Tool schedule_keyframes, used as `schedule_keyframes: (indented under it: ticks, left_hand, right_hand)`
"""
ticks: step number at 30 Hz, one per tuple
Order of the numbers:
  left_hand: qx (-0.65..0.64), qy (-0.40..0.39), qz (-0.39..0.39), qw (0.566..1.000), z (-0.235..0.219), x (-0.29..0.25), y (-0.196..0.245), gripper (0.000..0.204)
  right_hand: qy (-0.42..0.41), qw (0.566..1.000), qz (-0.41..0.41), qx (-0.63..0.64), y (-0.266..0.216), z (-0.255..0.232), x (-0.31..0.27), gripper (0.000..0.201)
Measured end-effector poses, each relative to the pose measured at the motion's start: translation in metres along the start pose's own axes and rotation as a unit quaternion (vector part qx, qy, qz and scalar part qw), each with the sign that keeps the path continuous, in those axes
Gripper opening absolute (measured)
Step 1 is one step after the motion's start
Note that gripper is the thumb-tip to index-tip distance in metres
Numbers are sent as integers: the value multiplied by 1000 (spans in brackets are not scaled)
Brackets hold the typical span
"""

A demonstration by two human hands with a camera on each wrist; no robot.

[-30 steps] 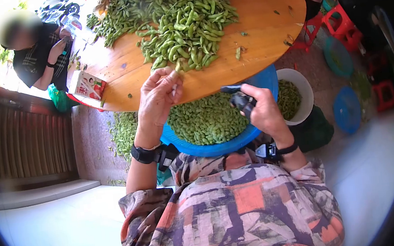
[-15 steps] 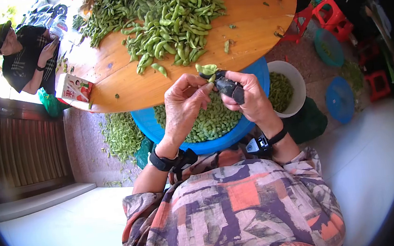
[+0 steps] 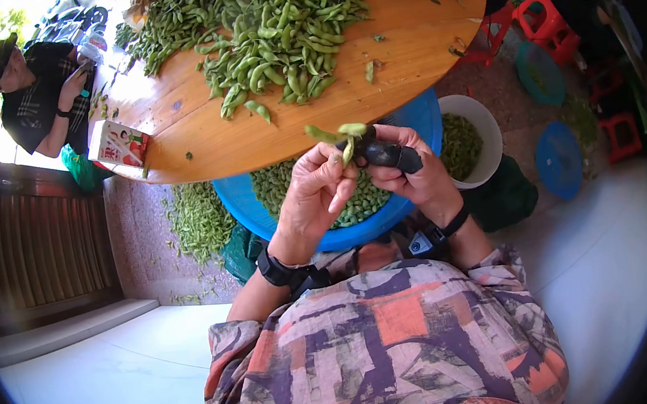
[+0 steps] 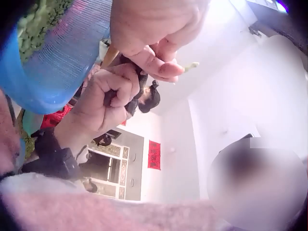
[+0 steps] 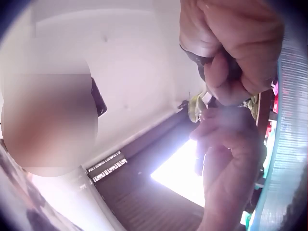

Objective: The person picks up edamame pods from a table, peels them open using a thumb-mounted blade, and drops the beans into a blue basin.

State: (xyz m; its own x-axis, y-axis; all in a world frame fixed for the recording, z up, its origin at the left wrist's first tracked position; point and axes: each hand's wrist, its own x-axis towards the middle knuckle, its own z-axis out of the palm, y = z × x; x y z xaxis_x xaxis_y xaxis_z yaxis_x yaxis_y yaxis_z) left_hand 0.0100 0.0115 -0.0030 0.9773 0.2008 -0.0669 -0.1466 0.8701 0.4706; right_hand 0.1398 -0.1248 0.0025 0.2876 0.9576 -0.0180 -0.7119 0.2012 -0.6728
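Over a blue basin [image 3: 240, 210], my left hand [image 3: 313, 191] pinches a small sprig of green bean pods [image 3: 325, 134] between thumb and fingertips. My right hand [image 3: 424, 179] grips a black tool [image 3: 383, 154], its front end right at the pods; I cannot tell its kind, since the fingers cover much of it. The two hands meet fingertip to fingertip. In the left wrist view a pale green pod tip [image 4: 192, 66] sticks out past the left fingers. The basin holds many small green beans [image 3: 363, 207], partly hidden beneath the hands.
A big heap of pods [image 3: 270, 51] lies on the round wooden table [image 3: 404, 69]. A white bucket [image 3: 491, 135] of green pieces stands right of the basin. Green pods or hulls [image 3: 201, 221] cover the floor at left. A person [image 3: 45, 96] sits across at the left, near a printed carton [image 3: 117, 144].
The left hand has drawn back from the heap's edge with pods and met the right hand over the basin. The black tool has come against the pods.
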Motion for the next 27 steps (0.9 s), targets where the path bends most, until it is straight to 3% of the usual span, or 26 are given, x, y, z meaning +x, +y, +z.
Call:
schedule_keyframes:
  ticks: [4, 6, 10, 13, 20, 22, 23, 24, 26, 27]
  left_hand:
    - [56, 58, 6, 997, 10, -5, -10, 5]
    - [136, 107, 84, 981, 12, -5, -11, 5]
    - [172, 107, 128, 971, 7, -4, -12, 6]
    - [236, 135, 155, 950, 14, -4, -14, 8]
    - [222, 100, 109, 964, 6, -8, -14, 11]
    - [55, 56, 13, 997, 7, -8, -9, 21]
    - [24, 35, -9, 999, 4, -8, -7, 20]
    - [24, 34, -9, 999, 7, -9, -8, 20]
    - [150, 108, 6, 983, 15, -10, -7, 24]
    - [150, 108, 6, 983, 15, -11, -7, 24]
  right_hand:
    - [78, 991, -36, -106, -3, 21, -8, 24]
    - [84, 958, -94, -259, 2, 19, -10, 23]
    - [67, 978, -17, -197, -5, 18, -13, 21]
    - [65, 979, -9, -192, -8, 22, -14, 21]
    - [95, 966, -18, -242, -5, 19, -12, 22]
    - [19, 996, -4, -89, -3, 12, -12, 21]
    - [20, 996, -4, -88, -3, 11, -13, 21]
    - [22, 997, 1, -81, -3, 12, -13, 21]
    - [23, 997, 5, -72, -5, 16, -13, 22]
    - [67, 983, 15, -172, -8, 22, -14, 20]
